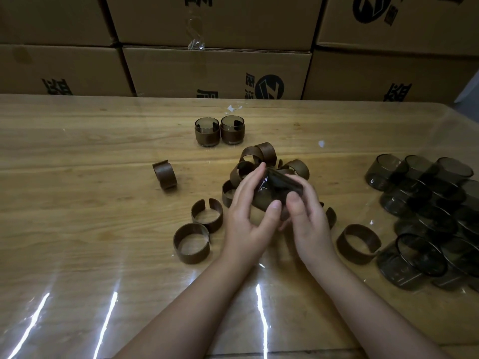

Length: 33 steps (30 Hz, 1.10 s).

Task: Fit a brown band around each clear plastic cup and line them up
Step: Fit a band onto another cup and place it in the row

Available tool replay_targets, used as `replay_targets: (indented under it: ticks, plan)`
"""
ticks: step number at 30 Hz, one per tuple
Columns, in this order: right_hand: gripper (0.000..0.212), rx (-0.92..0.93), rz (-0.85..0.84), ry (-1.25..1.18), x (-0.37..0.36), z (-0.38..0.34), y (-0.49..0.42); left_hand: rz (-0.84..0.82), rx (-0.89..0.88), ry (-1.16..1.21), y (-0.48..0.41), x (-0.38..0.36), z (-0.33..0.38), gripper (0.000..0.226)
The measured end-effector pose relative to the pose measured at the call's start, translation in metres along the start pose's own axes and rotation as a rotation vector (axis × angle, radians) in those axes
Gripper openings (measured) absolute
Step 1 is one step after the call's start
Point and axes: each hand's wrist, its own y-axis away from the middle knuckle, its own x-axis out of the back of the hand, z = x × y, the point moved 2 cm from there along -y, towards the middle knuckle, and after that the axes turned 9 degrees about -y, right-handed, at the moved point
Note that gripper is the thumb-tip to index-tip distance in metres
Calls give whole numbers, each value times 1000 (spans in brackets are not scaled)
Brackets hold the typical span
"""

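Both my hands hold one smoky clear cup [281, 183] tilted on its side above the table's middle. My left hand [248, 206] curls round its left side, and my right hand [303, 216] grips its right side with the thumb on top. A brown band [264, 200] sits around the cup's lower part, partly hidden by my fingers. Two banded cups [219, 130] stand upright side by side at the back. A pile of loose brown bands [261, 159] lies just behind my hands.
More split brown bands lie loose on the wooden table [77, 203]: one on edge at left [165, 174], two near my left wrist [193, 242], one at right [359, 243]. A heap of bare cups [427, 213] fills the right side. Cardboard boxes [217, 71] wall the back.
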Motion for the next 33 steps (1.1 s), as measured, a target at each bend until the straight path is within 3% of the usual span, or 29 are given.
replay_targets:
  ticks: [2,5,10,16,20,23,25,29,33]
  plan:
    - [52,-22,-15,23,-2,1,0,-14,2,45,-3,1,4,54]
    - [38,-34,27,22,-7,1,3,-27,27,125,-9,1,8,45]
    - [40,83,39,146,-14,-5,8,56,168,312,-9,0,16,31]
    - [53,424,-38,456,-19,-17,9,136,614,840,-11,-5,16,24]
    - [43,681,-64,667,-16,-17,8,116,671,968,-15,-1,12,24]
    - [23,842,-199,690,-19,-14,8,64,725,968,-11,0,10,24]
    - [18,834,-197,647,-25,-11,9,53,746,943,-8,-2,11,22]
    - [26,639,18,442,-31,-14,11,135,727,843,-2,-6,20,22]
    - [25,274,124,-135,-35,-23,13,270,478,579,4,-8,35,14]
